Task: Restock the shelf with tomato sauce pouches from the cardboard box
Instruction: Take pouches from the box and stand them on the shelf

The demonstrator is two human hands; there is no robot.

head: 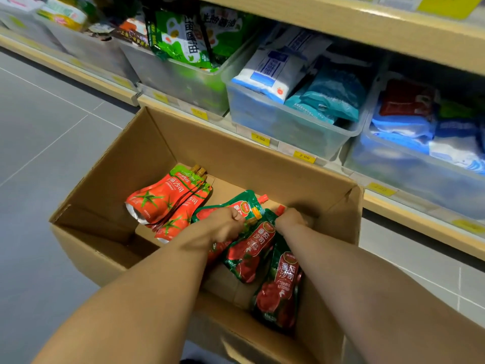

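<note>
An open cardboard box point(162, 143) stands on the floor against the low shelf point(409, 206). Both my arms reach down into it. My left hand point(225, 223) is closed around the top of a green-and-red tomato ketchup pouch point(249, 256). My right hand point(290, 219) grips the red-capped top of another green-and-red pouch point(280, 290) that lies toward the box's near right corner. A third such pouch point(236, 203) lies partly under my left hand. At the box's left, a few red pouches with a tomato picture point(162, 198) lie stacked flat.
Clear plastic bins point(294, 127) line the shelf behind the box, holding green packets point(183, 35), white and teal bags point(278, 67), and blue and red packs point(409, 111). Yellow price tags point(304, 156) run along the shelf edge. Grey tiled floor point(44, 122) lies to the left.
</note>
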